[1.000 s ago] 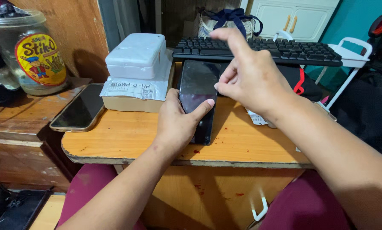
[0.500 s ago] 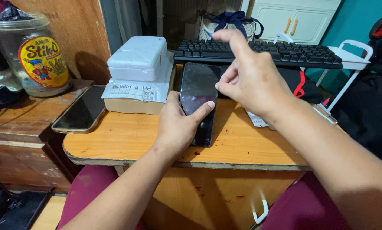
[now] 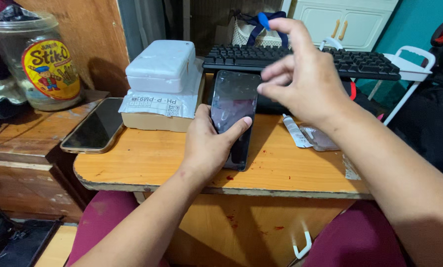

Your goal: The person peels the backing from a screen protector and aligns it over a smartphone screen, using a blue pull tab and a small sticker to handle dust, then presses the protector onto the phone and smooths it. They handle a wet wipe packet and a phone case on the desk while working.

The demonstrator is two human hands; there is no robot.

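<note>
The left hand (image 3: 209, 146) grips the phone (image 3: 233, 106) by its edges on the table (image 3: 147, 158); the right hand (image 3: 305, 79) hovers, fingers loosely spread. The phone looks light, stiff, slick and breakable, safest held by its sides.

My left hand (image 3: 209, 146) is pinning a phone (image 3: 232, 106) on the table (image 3: 147, 160). My right hand (image 3: 305, 81) is hovering above it. A keyboard (image 3: 300, 60) is lying behind; a box (image 3: 157, 111) and second phone (image 3: 95, 127) are lying left.
</note>
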